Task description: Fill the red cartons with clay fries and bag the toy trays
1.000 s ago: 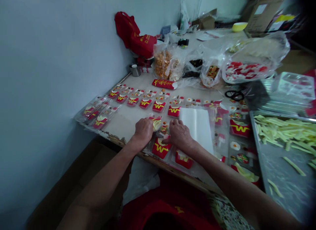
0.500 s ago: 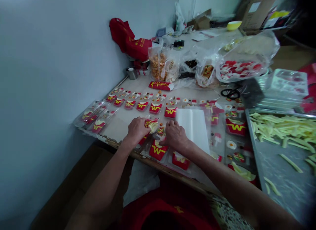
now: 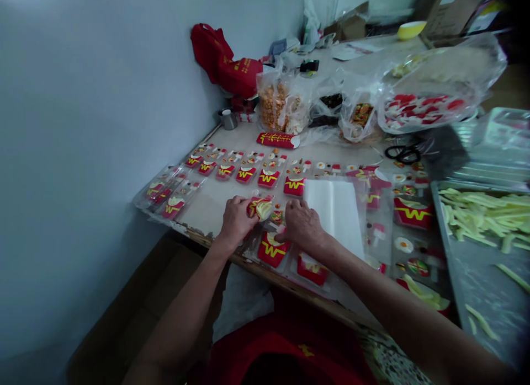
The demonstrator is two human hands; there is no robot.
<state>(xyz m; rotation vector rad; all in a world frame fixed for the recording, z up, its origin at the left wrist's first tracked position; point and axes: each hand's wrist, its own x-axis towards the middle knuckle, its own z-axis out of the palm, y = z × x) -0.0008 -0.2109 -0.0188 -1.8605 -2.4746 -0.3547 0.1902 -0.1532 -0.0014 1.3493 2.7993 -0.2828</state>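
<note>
My left hand (image 3: 239,222) is closed on a small red fries carton (image 3: 255,208) with yellow marks and pale fries at its end, tilted over the table's front. To its right, my right hand (image 3: 304,224) has its fingers curled down beside a clear tray holding another red carton with a yellow zigzag (image 3: 272,249). Whatever those fingers may grip is hidden. A stack of white sheets (image 3: 334,211) lies just beyond the right hand. Partly under my right forearm is one more red carton (image 3: 311,270).
A row of clear trays with red cartons (image 3: 268,178) crosses the table. Bagged pieces (image 3: 274,106), red-and-white pieces in a bag (image 3: 426,109) and black scissors (image 3: 402,153) lie behind. A metal tray (image 3: 459,263) of fries (image 3: 482,214) stands at right; a wall (image 3: 103,126) rises at left.
The whole view has shifted, so the table sits slightly further right in the picture. My left hand has turned the red carton a little, showing more of its front and fries.
</note>
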